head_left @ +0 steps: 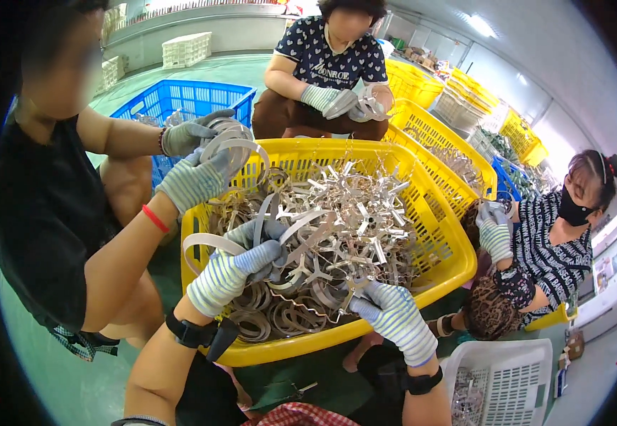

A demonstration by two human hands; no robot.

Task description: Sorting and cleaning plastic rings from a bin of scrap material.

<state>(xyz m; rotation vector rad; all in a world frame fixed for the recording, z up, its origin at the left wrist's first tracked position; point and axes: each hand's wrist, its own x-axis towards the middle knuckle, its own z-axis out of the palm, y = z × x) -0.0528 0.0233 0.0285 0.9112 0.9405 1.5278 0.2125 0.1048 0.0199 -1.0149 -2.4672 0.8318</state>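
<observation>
Curved metal band [301, 226] — gripped by left fingers [259, 256], over yellow basket [301, 349]

The scene was brightly lit by ceiling lights [480, 26] at the upper right, where glare was seen. Glints were thrown off the metal pieces [362, 228]. Straight edges were bent, corners were swallowed by black, and two faces [348, 25] were blurred.
</observation>
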